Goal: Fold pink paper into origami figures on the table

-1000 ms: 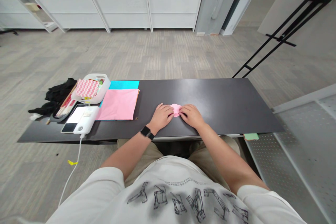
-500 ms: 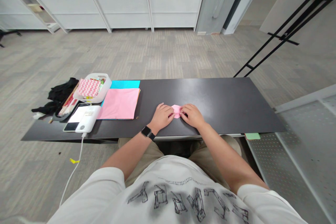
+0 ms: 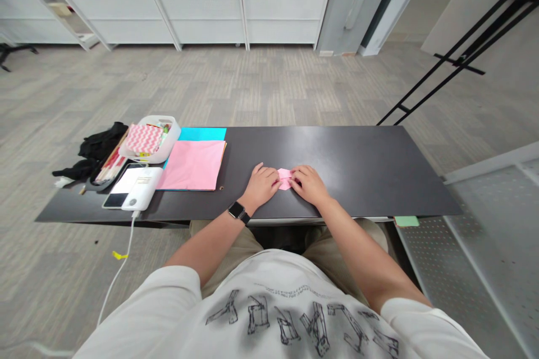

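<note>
A small piece of folded pink paper lies on the dark table, in front of my body. My left hand rests at its left edge, with the fingertips closed on the paper. At the right edge, my right hand pinches the paper between thumb and fingers. Parts of both edges are hidden under my fingers. A crease runs across the middle of the paper between the two hands.
Left of my hands lies a stack of pink sheets over a blue sheet. Beyond it are a white basket, a phone, a white power bank with a cable, and black cloth.
Both hands stay on the folded pink paper in nearly the same place. The paper's middle looks a little flatter, with a thin crease line showing. The camera view has shifted slightly.
</note>
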The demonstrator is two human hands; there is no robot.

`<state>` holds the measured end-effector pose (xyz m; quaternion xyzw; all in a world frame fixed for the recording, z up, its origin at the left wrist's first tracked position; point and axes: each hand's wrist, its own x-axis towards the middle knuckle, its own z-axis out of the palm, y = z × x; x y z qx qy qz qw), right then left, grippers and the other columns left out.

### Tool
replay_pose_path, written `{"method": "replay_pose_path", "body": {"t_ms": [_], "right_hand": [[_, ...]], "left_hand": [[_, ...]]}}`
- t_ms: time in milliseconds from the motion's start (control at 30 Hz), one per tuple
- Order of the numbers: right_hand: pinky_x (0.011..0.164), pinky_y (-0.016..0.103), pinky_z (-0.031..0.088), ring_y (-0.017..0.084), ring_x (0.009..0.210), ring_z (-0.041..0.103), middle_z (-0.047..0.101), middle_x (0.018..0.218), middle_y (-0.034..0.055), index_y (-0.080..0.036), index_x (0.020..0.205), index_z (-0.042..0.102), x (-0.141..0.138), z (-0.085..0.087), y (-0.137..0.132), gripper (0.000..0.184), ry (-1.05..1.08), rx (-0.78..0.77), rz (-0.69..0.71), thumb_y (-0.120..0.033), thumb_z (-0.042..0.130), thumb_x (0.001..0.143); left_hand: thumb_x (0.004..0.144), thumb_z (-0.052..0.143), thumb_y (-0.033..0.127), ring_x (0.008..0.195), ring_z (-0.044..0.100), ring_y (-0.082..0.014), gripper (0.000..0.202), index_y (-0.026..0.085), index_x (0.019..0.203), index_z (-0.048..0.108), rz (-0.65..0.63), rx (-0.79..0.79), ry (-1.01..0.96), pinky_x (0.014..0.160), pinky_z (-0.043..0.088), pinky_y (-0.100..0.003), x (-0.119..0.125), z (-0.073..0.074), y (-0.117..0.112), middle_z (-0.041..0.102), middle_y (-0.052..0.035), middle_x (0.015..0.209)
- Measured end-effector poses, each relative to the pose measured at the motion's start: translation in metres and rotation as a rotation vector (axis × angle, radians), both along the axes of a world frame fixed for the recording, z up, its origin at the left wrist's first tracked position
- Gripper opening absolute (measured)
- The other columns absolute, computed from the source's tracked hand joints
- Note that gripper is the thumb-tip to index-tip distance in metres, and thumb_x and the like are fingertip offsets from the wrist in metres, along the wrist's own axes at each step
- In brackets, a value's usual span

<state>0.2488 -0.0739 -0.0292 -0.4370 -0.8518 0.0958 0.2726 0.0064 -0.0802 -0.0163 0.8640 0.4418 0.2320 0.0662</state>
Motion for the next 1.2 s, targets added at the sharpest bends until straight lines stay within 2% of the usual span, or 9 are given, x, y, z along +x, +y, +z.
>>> {"method": "replay_pose_path", "body": {"t_ms": [167,300,533,667,800,933,1133,1200], "right_hand": [[0.103,0.047,0.05,0.029,0.114,0.062,0.073,0.122,0.0099,-0.024,0.095,0.068,0.001,-0.001,0.0,0.009,-0.012,-0.013,-0.002,-0.029,0.066,0.103],[0.104,0.047,0.049,0.029,0.115,0.062,0.073,0.122,0.0092,-0.025,0.103,0.068,0.001,-0.002,0.001,0.003,-0.004,-0.028,-0.006,-0.027,0.066,0.102],[0.106,0.047,0.05,0.03,0.116,0.063,0.073,0.12,0.01,-0.024,0.113,0.068,0.001,0.002,-0.001,0.012,-0.013,-0.058,-0.012,-0.028,0.061,0.104],[0.112,0.05,0.05,0.032,0.124,0.061,0.068,0.129,0.0134,-0.022,0.129,0.067,0.0,0.002,0.0,0.029,-0.014,-0.059,-0.063,-0.029,0.062,0.101],[0.124,0.053,0.043,0.034,0.142,0.054,0.061,0.145,0.0168,-0.02,0.147,0.06,-0.007,-0.005,0.0,0.05,-0.007,-0.069,-0.178,-0.033,0.065,0.098],[0.131,0.063,0.029,0.04,0.158,0.038,0.053,0.16,0.0163,-0.021,0.155,0.056,-0.017,-0.014,-0.002,0.06,-0.082,-0.132,-0.268,-0.042,0.064,0.099],[0.128,0.079,0.017,0.046,0.164,0.026,0.04,0.174,0.0172,-0.023,0.165,0.046,-0.009,-0.011,-0.001,0.072,-0.169,-0.252,-0.361,-0.05,0.063,0.099],[0.128,0.079,0.015,0.047,0.165,0.024,0.037,0.175,0.0185,-0.023,0.166,0.044,0.0,-0.009,-0.001,0.075,-0.185,-0.275,-0.396,-0.052,0.062,0.1]], "left_hand": [[0.105,0.065,0.031,0.111,0.068,-0.0239,0.009,0.024,0.105,0.07,-0.004,-0.013,0.007,0.129,0.033,-0.053,-0.002,0.002,-0.001,0.077,-0.0042,0.114],[0.106,0.058,0.025,0.113,0.068,-0.0231,0.015,0.026,0.11,0.073,-0.016,-0.041,-0.012,0.13,0.032,-0.054,-0.005,0.002,-0.002,0.078,-0.0037,0.119],[0.1,0.056,0.012,0.13,0.065,-0.0244,0.034,0.031,0.11,0.082,-0.115,-0.055,-0.012,0.133,0.027,-0.061,-0.009,-0.003,-0.002,0.077,-0.0029,0.131],[0.096,0.059,0.01,0.129,0.065,-0.025,0.035,0.031,0.109,0.084,-0.114,-0.053,-0.017,0.134,0.025,-0.063,-0.008,-0.003,-0.004,0.078,-0.0036,0.129],[0.095,0.059,0.009,0.128,0.067,-0.0253,0.035,0.03,0.108,0.084,-0.114,-0.043,-0.015,0.134,0.026,-0.063,-0.007,-0.001,-0.005,0.079,-0.0027,0.127],[0.093,0.057,0.005,0.129,0.066,-0.0252,0.04,0.03,0.108,0.085,-0.11,-0.049,-0.005,0.133,0.028,-0.063,-0.007,0.002,-0.005,0.08,-0.0018,0.128],[0.09,0.056,0.003,0.13,0.066,-0.0248,0.043,0.03,0.108,0.085,-0.107,-0.074,0.012,0.132,0.03,-0.062,-0.007,0.003,-0.006,0.079,-0.0024,0.129],[0.09,0.056,0.004,0.131,0.065,-0.0252,0.043,0.03,0.108,0.085,-0.106,-0.076,0.015,0.133,0.03,-0.062,-0.006,0.003,-0.005,0.079,-0.0024,0.13]]}}
